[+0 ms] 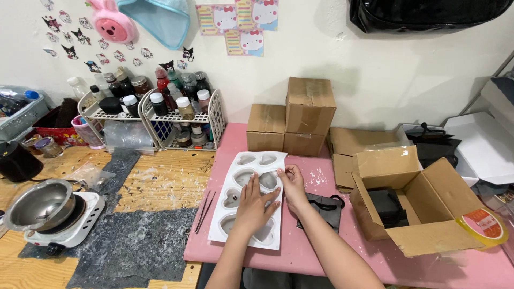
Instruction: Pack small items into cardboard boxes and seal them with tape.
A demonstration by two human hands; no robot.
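Note:
A white silicone mould (242,167) with several heart-shaped cavities lies on the pink table (316,251). Some cavities hold a grey filling. My left hand (252,207) lies flat on the mould's lower half, fingers spread across the hearts. My right hand (292,183) pinches the mould's right edge near its middle. Thin black tweezers (205,210) lie just left of the mould.
An open cardboard box (423,206) with a black item inside stands at right, tape roll (483,225) on its flap. Closed boxes (300,120) stack behind. A black pouch (324,206) lies under my right forearm. Left: bottle racks (160,115), steel pot on small hotplate (51,211).

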